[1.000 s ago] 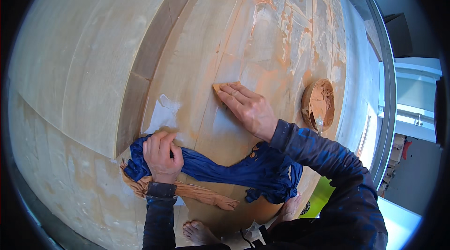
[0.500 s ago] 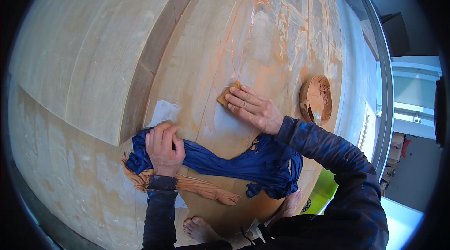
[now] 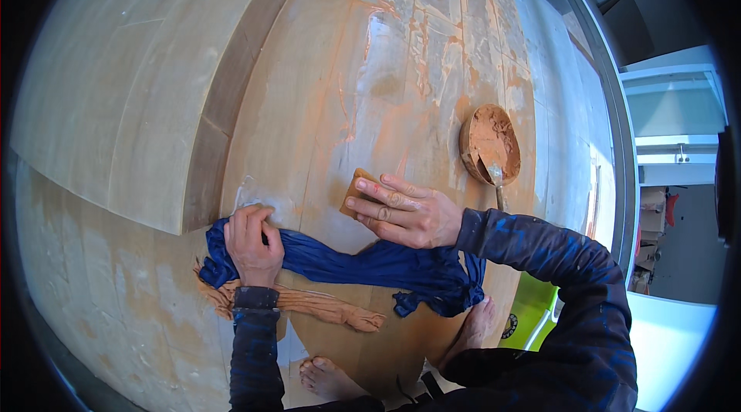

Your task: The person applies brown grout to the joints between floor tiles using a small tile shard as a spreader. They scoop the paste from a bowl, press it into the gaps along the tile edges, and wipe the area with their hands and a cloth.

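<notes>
A: At what position do we locate the tan pad [image 3: 353,189]?

B: We locate it on the floor tiles [image 3: 297,115], between 9 and 10 o'clock from the palm of the right hand [image 3: 417,217], under the front of the fingers

A: What is the state of those fingers?

B: We find them nearly straight and slightly parted, laid over the pad and having hold of it from above. The thumb is hidden; we cannot tell where it bears

A: How do we read the long axis?

B: We read the visible part as running from 1 o'clock to 7 o'clock, crosswise to the fingers. They cover its 3 o'clock side, so we cannot tell the full outline

A: Which hand is nearer?

B: The right, which is in contact. We note the left hand [image 3: 256,248] well apart, at 8 o'clock from the pad, fingers curled on the blue cloth [image 3: 370,267]; we cannot tell whether any fabric is gripped

A: What else do we register?

B: We register the bowl [image 3: 468,153] of orange-brown paste near the right hand, between 2 and 3 o'clock from the pad, with a tool at its 6 o'clock rim
</notes>
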Available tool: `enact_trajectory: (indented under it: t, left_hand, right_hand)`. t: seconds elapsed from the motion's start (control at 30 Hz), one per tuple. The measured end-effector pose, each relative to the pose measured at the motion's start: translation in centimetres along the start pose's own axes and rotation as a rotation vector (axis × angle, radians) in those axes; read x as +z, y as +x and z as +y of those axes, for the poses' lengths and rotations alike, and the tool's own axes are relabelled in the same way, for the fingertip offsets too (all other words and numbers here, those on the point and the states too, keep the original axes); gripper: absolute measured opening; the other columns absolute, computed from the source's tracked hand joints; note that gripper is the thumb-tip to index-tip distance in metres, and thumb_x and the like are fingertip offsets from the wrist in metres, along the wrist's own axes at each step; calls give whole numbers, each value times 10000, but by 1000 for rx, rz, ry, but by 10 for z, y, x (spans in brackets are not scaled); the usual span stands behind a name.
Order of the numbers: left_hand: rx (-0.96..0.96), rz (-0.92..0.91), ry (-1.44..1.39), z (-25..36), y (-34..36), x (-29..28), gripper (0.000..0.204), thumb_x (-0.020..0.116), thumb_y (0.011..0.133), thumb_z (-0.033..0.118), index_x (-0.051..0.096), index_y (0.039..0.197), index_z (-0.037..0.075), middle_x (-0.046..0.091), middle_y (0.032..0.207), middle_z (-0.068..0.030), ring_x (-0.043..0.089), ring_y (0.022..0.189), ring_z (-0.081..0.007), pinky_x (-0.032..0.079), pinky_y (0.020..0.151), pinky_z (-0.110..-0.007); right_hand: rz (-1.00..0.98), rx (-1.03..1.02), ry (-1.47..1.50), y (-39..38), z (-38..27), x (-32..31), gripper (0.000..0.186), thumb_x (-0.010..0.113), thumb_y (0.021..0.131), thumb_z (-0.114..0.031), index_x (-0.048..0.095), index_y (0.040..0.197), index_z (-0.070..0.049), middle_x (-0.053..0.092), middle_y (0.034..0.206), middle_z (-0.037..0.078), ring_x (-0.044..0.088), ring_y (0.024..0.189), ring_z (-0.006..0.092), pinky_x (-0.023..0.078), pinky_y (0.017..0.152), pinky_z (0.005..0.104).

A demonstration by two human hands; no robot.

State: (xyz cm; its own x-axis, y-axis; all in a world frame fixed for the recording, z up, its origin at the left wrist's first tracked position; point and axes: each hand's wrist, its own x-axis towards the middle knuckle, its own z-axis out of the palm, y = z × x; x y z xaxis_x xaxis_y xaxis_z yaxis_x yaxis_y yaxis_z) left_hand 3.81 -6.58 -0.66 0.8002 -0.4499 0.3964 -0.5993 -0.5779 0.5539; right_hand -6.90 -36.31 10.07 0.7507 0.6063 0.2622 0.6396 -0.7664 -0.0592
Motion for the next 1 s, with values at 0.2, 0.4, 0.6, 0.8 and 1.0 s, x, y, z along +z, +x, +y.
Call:
enact_trajectory:
  t: [0.2,0.4,0.6,0.8,1.0]
  left_hand:
    - [11,-6,17,1,-2,2,222,606,827,-26,675,1019,61,656,1045,-120,634,991,-341,469,855,-443]
    - [11,-21,41,3,-4,6,210,592,837,-21,666,1019,54,648,1065,-134,622,1014,-353,467,877,-458]
    - [35,-14,60,-2,-5,-2,197,576,851,-23,638,1024,46,627,1062,-149,609,1020,-369,464,893,-465]
    - [32,-22,49,3,-6,7,190,564,860,-26,621,1028,41,610,1052,-150,604,1011,-369,466,893,-461]
    - [58,-7,59,2,-6,7,190,565,852,-33,635,1012,42,630,1048,-145,618,992,-365,464,856,-460]
  right_hand:
    - [-27,-7,12,-11,-18,-25,119,650,848,-150,656,906,-47,579,1493,150,386,1526,344,331,1266,479]
    - [-34,111,-30,-21,-27,-47,232,645,846,-135,678,1050,-28,615,1429,156,492,1440,345,402,1218,466]
    - [293,909,10,-84,25,-64,345,650,917,3,631,1261,-9,706,1054,190,681,949,366,553,827,464]
    - [116,1364,93,-155,81,-61,365,624,875,-109,658,1213,26,724,1010,275,697,936,465,554,862,503]
    - [-91,1280,102,-156,92,-35,357,580,857,-101,665,1177,34,704,990,308,667,1013,482,513,948,541]
